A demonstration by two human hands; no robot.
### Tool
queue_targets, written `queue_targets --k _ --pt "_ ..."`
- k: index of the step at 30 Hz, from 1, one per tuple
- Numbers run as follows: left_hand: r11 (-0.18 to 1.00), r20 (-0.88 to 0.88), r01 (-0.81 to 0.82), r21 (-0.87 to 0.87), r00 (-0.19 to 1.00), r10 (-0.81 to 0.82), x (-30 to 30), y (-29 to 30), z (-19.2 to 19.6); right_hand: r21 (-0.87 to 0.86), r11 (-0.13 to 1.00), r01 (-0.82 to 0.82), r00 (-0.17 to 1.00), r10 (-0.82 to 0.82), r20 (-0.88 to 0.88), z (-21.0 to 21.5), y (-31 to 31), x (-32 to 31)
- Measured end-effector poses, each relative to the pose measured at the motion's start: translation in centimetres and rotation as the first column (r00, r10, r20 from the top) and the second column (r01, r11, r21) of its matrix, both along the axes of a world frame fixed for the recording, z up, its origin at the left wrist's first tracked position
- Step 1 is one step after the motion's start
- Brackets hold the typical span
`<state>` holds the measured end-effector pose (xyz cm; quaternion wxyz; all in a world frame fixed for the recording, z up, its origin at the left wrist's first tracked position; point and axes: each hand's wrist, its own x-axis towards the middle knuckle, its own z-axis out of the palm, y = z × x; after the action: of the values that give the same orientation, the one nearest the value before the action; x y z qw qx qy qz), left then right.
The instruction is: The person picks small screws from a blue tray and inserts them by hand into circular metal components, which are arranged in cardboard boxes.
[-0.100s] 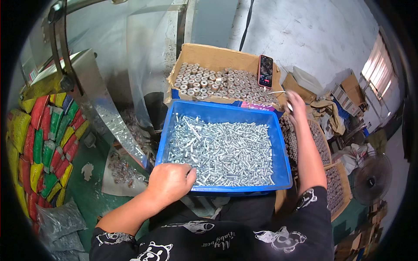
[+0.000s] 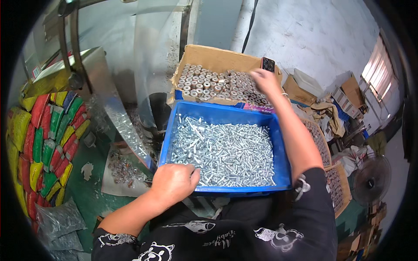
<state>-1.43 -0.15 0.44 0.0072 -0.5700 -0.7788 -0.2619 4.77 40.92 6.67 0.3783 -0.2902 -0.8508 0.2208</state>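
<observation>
Blue tub (image 2: 230, 114): centre, filled with loose metal pieces (image 2: 230, 152); likely heavy, stiff, best held by rims at three and nine o'clock.
Left hand (image 2: 176, 179): tub's eight o'clock, grip curled; hold unclear.
Right hand (image 2: 267, 82): one o'clock, near probably fragile phone (image 2: 267, 65); hold unclear.

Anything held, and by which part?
Left hand at the tray, near-left corner; right hand by the phone; whether either grip holds anything cannot be told.
</observation>
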Motion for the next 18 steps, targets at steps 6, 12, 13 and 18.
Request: queue_targets --k 6,12,13,18 --pt "0.999 0.029 0.041 0.035 0.999 -0.043 0.4 0.3 -0.6 0.067 0.961 0.268 0.824 -0.265 0.501 -5.2 1.4 -14.1" --pt "0.998 0.051 0.059 -0.028 0.997 -0.057 0.7 -0.1 -0.1 0.074 0.957 0.282 0.828 -0.281 0.486 -6.7 0.8 -14.6" --pt "0.999 0.056 0.04 -0.025 0.998 -0.039 0.4 -0.6 -0.2 0.094 0.958 0.27 0.866 -0.285 0.411 -5.5 -2.1 -15.4" --pt "0.998 0.044 0.058 0.012 0.997 -0.059 0.2 -0.2 -0.6 0.0 0.947 -0.322 0.945 0.321 -0.058 -0.4 -13.6 -15.4"
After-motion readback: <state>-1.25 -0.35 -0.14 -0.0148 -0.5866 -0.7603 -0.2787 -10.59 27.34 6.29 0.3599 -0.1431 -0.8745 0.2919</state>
